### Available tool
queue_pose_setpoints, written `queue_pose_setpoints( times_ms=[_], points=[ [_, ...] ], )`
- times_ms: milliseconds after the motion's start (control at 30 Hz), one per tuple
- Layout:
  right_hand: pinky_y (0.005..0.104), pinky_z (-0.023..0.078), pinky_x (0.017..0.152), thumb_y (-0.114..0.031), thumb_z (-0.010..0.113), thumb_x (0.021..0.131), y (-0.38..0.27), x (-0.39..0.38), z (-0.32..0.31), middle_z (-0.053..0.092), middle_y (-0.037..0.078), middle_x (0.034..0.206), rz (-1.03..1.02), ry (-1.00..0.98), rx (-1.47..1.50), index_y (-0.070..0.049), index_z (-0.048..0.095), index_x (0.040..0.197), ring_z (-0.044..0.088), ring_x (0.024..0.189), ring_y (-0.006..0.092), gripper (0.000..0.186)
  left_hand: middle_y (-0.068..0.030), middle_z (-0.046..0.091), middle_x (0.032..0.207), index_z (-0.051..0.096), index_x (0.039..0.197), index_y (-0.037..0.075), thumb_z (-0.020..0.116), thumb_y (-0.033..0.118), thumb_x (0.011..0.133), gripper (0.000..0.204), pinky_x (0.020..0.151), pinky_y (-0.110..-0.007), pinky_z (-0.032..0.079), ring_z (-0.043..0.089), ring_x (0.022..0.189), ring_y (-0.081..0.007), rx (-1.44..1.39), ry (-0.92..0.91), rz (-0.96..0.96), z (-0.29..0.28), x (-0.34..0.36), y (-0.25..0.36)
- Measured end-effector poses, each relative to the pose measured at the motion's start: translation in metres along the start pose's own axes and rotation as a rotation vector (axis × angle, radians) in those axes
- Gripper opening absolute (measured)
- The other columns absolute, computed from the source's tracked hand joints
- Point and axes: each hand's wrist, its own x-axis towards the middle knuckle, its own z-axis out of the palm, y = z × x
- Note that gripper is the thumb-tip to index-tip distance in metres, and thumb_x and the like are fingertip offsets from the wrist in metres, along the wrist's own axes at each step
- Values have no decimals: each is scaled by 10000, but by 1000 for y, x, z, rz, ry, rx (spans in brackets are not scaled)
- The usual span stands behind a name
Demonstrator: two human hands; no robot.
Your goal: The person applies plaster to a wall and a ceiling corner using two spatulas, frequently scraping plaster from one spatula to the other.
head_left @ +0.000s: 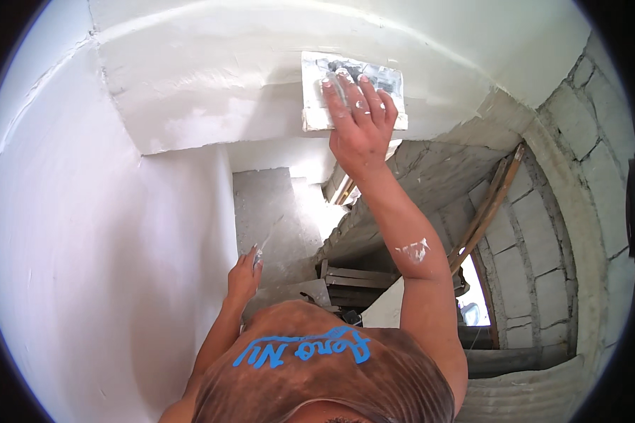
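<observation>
My right hand (363, 123) reaches up and forward, holding a rectangular plastering trowel (391, 81) flat against the pale plastered surface (212, 88). The fingers lie across the trowel's back, with white daubs on their tips. The thumb and any handle are hidden. The trowel is smeared white, with dark grey patches near its upper edge. Lower down, my left hand (243, 278) hangs beside the smooth white wall (148, 282), its fingers bent together. Something small and greyish shows at its fingertips, too small to name. White plaster is stuck to my right forearm.
Bare block wall (529, 261) rises on the right, with a wooden plank (497, 201) leaning near it. Below, a grey floor (261, 211) shows past a rough slanting concrete underside (430, 173). Stacked boards (360, 277) lie ahead of my body.
</observation>
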Motion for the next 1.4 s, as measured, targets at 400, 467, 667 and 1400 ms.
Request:
queue_pose_setpoints(
  times_ms=[400, 467, 667, 1400],
  points=[
    [407, 384, 882, -18, 538, 813, -20, -65, 28, 618, 43, 1247, 3, -137, -76, -182, 637, 1275, 549, 1156, 236, 500, -207, 627, 974, 505, 1360, 55, 532, 246, 962, 442, 794, -451, 516, 640, 870, -373, -34, 72, 101, 15, 8, -7],
    [410, 375, 896, -14, 591, 767, -39, -70, 9, 626, 56, 1255, 61, -260, 36, -159, 650, 1246, 557, 1171, 250, 504, -184, 631, 902, 525, 1336, 44, 524, 241, 969, 417, 713, -421, 520, 636, 769, -325, -208, 63, 22, 16, 14, -15],
    [451, 484, 866, -127, 765, 725, -73, -80, -56, 659, 157, 1188, -55, -267, 852, -57, 670, 1099, 637, 1041, 341, 392, -82, 609, 738, 587, 1224, -1, 525, 198, 961, 336, 427, -258, 393, 506, 488, -137, -1147, -266, -353, -70, 35, 37],
    [407, 416, 1042, 39, 582, 745, -58, -248, -43, 582, 155, 1262, 623, -992, 944, -77, 562, 1278, 523, 1185, 352, 545, -175, 507, 1079, 394, 1462, 19, 534, 143, 940, 555, 762, -332, 447, 507, 897, -245, 7, 793, 458, -118, 83, 146]
  ],
)
